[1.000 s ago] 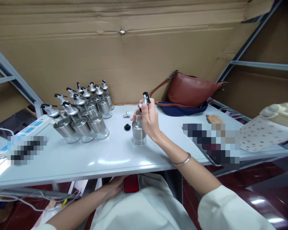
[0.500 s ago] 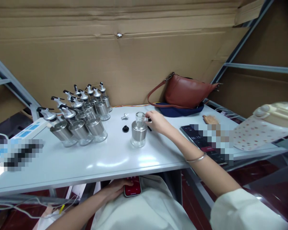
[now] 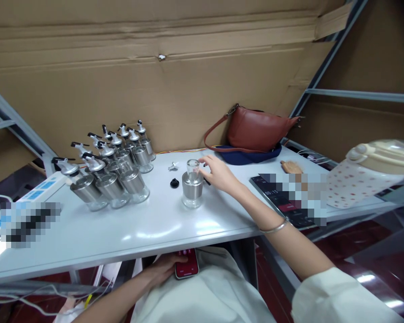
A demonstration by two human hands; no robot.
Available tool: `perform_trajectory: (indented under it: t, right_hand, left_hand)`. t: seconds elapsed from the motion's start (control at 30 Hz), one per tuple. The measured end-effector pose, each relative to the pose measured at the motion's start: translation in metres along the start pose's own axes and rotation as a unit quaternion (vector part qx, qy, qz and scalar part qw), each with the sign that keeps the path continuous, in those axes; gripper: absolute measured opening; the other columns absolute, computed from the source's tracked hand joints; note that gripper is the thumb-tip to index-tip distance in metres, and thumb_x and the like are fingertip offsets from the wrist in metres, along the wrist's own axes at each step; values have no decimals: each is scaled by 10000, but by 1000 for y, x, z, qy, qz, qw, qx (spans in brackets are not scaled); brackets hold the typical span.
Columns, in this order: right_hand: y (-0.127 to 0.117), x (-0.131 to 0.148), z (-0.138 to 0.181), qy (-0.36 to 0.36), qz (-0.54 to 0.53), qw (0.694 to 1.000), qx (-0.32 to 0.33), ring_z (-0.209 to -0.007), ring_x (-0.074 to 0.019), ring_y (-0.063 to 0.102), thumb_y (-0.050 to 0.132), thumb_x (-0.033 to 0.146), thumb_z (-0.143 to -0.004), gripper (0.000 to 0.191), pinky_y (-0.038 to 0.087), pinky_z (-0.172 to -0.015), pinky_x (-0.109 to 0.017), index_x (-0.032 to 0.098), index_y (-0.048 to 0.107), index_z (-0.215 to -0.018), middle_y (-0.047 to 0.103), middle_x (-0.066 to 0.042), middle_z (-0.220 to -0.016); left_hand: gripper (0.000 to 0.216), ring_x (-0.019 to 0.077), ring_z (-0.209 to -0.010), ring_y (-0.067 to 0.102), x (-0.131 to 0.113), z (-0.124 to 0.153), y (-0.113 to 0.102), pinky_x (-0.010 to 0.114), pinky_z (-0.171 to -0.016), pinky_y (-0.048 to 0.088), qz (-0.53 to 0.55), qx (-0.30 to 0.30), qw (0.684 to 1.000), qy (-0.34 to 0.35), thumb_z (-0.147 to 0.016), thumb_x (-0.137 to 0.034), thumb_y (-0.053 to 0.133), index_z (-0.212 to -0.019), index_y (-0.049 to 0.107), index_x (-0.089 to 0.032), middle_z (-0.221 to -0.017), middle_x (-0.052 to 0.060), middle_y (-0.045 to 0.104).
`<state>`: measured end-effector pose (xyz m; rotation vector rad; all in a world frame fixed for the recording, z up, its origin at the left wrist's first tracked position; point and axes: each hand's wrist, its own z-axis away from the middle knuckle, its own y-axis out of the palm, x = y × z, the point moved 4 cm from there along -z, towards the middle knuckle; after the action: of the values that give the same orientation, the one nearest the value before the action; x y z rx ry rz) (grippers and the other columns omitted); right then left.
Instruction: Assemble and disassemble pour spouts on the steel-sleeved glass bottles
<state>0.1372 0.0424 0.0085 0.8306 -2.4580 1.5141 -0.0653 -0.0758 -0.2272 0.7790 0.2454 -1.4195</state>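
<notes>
My left hand [image 3: 166,267] rests in my lap, closed around a phone [image 3: 187,264] with a red screen, its thumb over the display. On the table stands a glass bottle [image 3: 192,188] with a steel band and a bare neck. My right hand [image 3: 218,174] is just right of that neck, thumb and fingers apart and nothing held; whether a fingertip touches the glass I cannot tell. Small dark parts show partly behind this hand. Left of the bottle lie a black stopper [image 3: 174,183] and a silver pourer spout [image 3: 173,166].
Several similar bottles with pourer tops [image 3: 109,170] stand at the left, beside a white power strip [image 3: 42,190]. A brown handbag [image 3: 256,130] lies on dark blue cloth [image 3: 245,156] at the back. A large phone [image 3: 272,193], a brush [image 3: 292,168] and a dotted jug [image 3: 353,184] are to the right.
My right hand's fingers have spread and let go of the small dark part they held at the bottle neck. My left hand keeps the phone. The view has shifted slightly.
</notes>
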Motion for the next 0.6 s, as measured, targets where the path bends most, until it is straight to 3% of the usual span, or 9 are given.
perform_trajectory:
  t: [0.13, 0.37, 0.47, 0.6]
  right_hand:
    - [-1, 4, 1, 4, -46, 999, -21, -865, -202, 587, 531, 323, -869, 215, 431, -748, -314, 156, 616, -975, 650, -91, -1014]
    - [-11, 1, -6, 28, -133, 986, -92, -823, -188, 605, 473, 365, -887, 256, 425, -724, -296, 160, 622, -853, 679, -71, -881]
    - [-20, 4, -7, 43, -172, 980, -95, -817, -185, 613, 437, 394, -897, 301, 428, -726, -296, 162, 620, -836, 687, -71, -870]
    - [-32, 18, -15, -8, -216, 976, -13, -853, -176, 609, 456, 403, -880, 284, 438, -714, -284, 170, 615, -912, 683, -68, -941]
  left_hand:
    - [204, 218, -810, 685, 2, -1, 0, 313, -858, 513, 28, 1, 1000, -9, -635, 46, 648, -793, 622, -80, -756, 87, 709]
    - [171, 233, -918, 658, 0, 1, 3, 351, -862, 497, 85, 35, 996, 14, -784, -238, 643, -904, 601, -124, -838, 79, 708]
    - [223, 230, -869, 660, 4, -1, -2, 347, -829, 500, 78, -12, 997, 16, -768, -272, 665, -921, 587, -128, -791, 65, 701]
    - [335, 239, -743, 659, 11, -5, -13, 352, -771, 506, 4, -93, 996, -9, -656, -232, 753, -928, 587, -128, -695, 44, 680]
